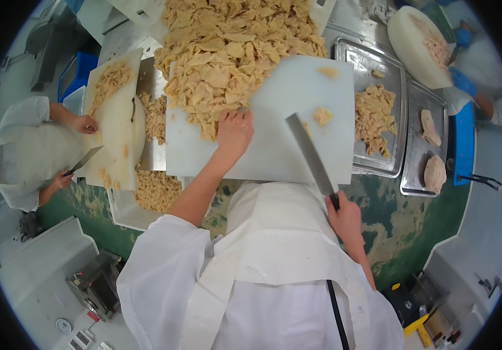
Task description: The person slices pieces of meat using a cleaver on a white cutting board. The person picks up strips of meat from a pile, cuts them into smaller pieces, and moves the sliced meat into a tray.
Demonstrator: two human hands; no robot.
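Observation:
A large heap of pale yellow chicken skin pieces (227, 52) covers the far left part of the white cutting board (262, 157). At the heap's near edge, my left hand (236, 133) has its fingers curled down on the chicken skin; its fingertips are partly hidden. In my right hand (344, 219) is a knife (310, 153) with a long, wide blade and black handle. The fingers wrap round the handle, and the blade slants up and left over the board's near right part. Small skin scraps (322, 116) lie just beyond the blade.
Metal trays (399, 128) to the right hold more skin pieces and two pale meat pieces (434, 174). On the left, a co-worker (41, 140) holds a knife at another board (111, 111). A white tub (123, 213) of chopped pieces stands nearby. Blue-gloved hands (464, 81) work at far right.

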